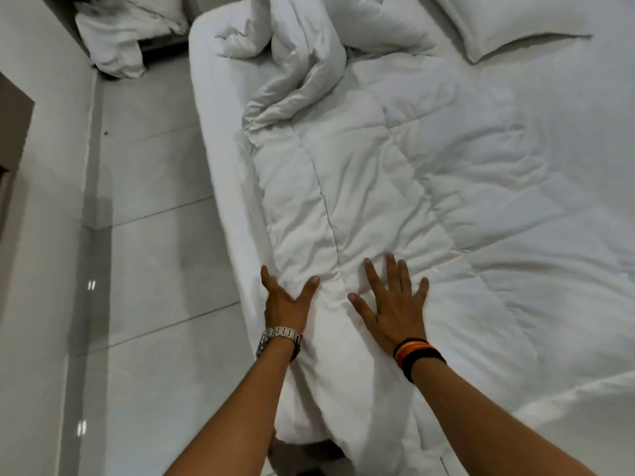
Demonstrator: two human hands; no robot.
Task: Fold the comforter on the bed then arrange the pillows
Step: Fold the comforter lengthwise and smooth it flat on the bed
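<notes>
A white quilted comforter (378, 173) lies along the left side of the bed (213, 108), flat in the near part and bunched into twisted folds at the far end. My left hand (285, 300), with a metal watch on the wrist, rests flat on the comforter's left edge, thumb and fingers spread. A little to its right, my right hand (391, 304), wearing striped wristbands, presses palm-down on the comforter with fingers apart. Neither hand grips the fabric. A white pillow (515, 22) lies at the top right of the bed.
Glossy pale floor tiles (147, 235) run along the bed's left side, bounded by a wall (37, 97) on the far left. Crumpled white bedding (120, 39) sits on a dark stand at the top left. The comforter's near end hangs over the bed's foot.
</notes>
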